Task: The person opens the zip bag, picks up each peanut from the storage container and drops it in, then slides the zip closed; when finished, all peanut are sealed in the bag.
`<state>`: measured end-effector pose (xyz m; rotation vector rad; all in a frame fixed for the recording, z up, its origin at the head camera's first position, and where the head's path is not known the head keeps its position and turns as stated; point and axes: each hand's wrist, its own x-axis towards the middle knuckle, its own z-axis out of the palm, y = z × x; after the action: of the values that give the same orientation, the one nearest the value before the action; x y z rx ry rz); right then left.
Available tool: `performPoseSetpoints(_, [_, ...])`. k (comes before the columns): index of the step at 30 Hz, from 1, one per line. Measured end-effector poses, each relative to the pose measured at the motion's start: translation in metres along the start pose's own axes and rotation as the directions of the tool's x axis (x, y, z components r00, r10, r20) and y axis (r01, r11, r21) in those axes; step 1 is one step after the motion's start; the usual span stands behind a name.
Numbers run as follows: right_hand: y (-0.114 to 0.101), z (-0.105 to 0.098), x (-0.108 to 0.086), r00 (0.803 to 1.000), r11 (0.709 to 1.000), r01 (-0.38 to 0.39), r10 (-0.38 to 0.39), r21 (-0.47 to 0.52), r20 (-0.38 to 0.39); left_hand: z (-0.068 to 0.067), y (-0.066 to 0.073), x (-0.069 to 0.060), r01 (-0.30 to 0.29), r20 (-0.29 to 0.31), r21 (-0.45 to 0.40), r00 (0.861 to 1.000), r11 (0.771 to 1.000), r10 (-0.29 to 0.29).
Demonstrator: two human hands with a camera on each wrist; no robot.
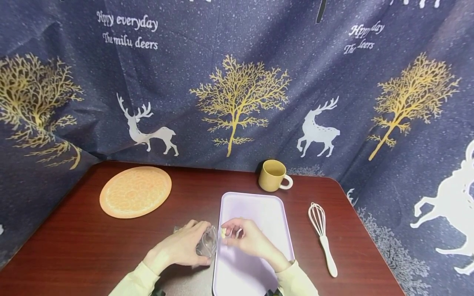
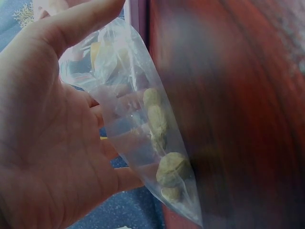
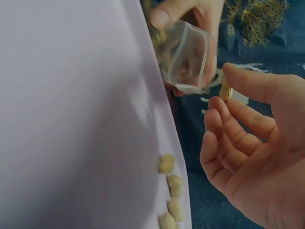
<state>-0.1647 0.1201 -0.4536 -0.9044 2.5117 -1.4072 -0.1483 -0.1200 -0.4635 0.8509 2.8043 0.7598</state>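
My left hand (image 1: 182, 247) curls round a clear zip bag (image 1: 207, 242), whose mouth gapes toward the tray. Several peanuts (image 2: 157, 119) lie inside the bag in the left wrist view. Between thumb and fingertips, my right hand (image 1: 249, 240) pinches one peanut (image 3: 226, 90), just right of the bag's mouth and over the left edge of the lilac tray (image 1: 246, 271). Several more peanuts (image 3: 175, 186) lie in a row along the tray's rim in the right wrist view.
An orange oval mat (image 1: 135, 192) lies at the back left of the brown table (image 1: 74, 242). A yellow mug (image 1: 271, 176) with a white handle stands behind the tray. A white whisk (image 1: 324, 240) rests to the tray's right. Patterned dark blue cloth (image 1: 185, 53) hangs behind.
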Motion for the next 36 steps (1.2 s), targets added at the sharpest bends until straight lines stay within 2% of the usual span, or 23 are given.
performPoseSetpoints(8, [-0.005,0.011,-0.004,0.999,0.998,0.005,-0.002,-0.068,0.033,-0.001,0.001,-0.001,-0.004,-0.001,-0.006,1.0,1.0,0.004])
performPoseSetpoints(16, [-0.011,0.012,-0.001,0.998,0.984,-0.035,0.044,-0.176,0.046,-0.002,0.002,-0.001,-0.017,-0.01,0.0,1.0,1.0,0.017])
performPoseSetpoints(36, [-0.01,0.016,0.003,0.995,0.981,-0.05,0.065,-0.185,0.071,-0.003,0.002,-0.002,-0.006,0.008,-0.035,1.0,0.999,0.007])
